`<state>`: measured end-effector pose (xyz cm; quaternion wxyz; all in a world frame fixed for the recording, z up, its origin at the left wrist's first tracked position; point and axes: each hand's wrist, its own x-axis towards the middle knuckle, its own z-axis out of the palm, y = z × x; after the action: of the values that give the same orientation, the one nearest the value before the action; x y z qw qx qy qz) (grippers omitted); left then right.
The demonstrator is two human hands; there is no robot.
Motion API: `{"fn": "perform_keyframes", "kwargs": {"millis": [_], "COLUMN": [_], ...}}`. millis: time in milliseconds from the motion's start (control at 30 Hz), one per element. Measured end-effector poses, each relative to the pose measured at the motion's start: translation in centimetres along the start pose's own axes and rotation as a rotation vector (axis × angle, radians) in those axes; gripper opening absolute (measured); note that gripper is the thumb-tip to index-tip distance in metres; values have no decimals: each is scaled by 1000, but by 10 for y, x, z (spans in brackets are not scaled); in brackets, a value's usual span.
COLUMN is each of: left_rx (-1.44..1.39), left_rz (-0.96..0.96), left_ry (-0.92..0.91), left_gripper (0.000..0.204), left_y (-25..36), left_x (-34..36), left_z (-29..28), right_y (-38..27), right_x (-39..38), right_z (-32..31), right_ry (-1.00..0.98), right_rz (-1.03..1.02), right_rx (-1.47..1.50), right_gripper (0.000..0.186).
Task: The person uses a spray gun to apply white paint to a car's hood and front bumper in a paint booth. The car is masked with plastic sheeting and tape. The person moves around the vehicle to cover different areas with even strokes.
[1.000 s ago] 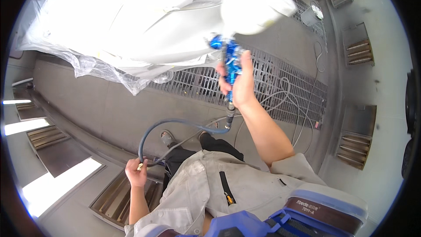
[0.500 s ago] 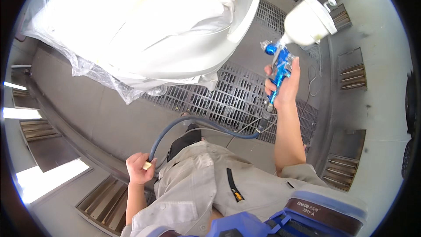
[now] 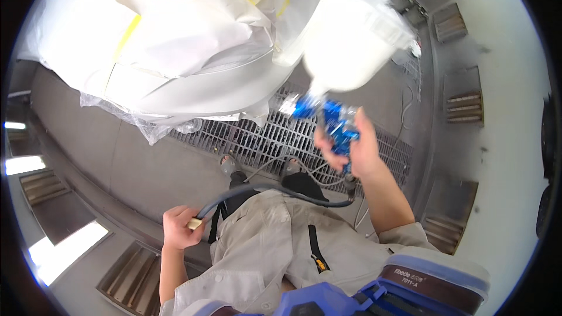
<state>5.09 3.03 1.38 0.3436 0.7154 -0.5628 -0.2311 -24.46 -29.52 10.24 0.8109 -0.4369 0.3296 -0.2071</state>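
Observation:
My right hand point(image 3: 364, 147) is wrapped round the grip of a blue spray gun point(image 3: 338, 126), which is smeared by motion. On top of the gun sits a large white paint cup point(image 3: 352, 38), tilted, with a small cap at its upper end. A dark grey-blue air hose point(image 3: 257, 187) runs from below the gun's grip, across in front of my body, to my left hand point(image 3: 178, 228). That hand is closed on the hose at the left, and a small pale yellow piece point(image 3: 194, 223) sticks out between its fingers; its kind I cannot make out.
At the upper left stands a white car body part point(image 3: 205, 90), covered in masking paper point(image 3: 193, 29) with yellow tape and plastic film point(image 3: 149, 130). A floor grate point(image 3: 252, 143) lies below it, near my feet. Vented panels point(image 3: 464, 105) line the booth walls. A thin cable trails on the floor.
The spray gun and my right hand have moved left and appear larger, nearer the car part. Both feet now show. The car part sits slightly further left and up. My left hand keeps its hold.

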Motion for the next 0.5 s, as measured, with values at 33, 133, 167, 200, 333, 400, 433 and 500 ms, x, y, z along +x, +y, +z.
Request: {"fn": "perform_keyframes", "kwargs": {"millis": [33,133,167,200,333,400,433,500], "left_rx": [47,151,196,246,382,404,373,299], "left_rz": [-31,-142,-164,-198,-377,-501,-547,-627], "left_ry": [23,72,109,140,204,195,252,355], "left_gripper": [16,15,16,16,18,18,18,17], "left_y": [8,48,64,83,158,185,196,214], "left_x": [-3,-29,-37,-46,-80,-91,-98,-110], "left_z": [6,40,57,75,151,182,191,202], "right_y": [3,10,10,6,7,21,29,49], "right_x": [2,26,36,40,55,62,64,55], "right_z": [-8,-47,-64,-83,-134,-140,-140,-139], "right_ry": [-113,-121,-107,-101,45,156,110,-120], "right_rz": [71,27,-31,-56,-216,-189,-128,-13], "right_rx": [38,-86,-181,-149,-100,-142,-93,16], "right_gripper": [72,78,79,76,69,75,77,82]}}
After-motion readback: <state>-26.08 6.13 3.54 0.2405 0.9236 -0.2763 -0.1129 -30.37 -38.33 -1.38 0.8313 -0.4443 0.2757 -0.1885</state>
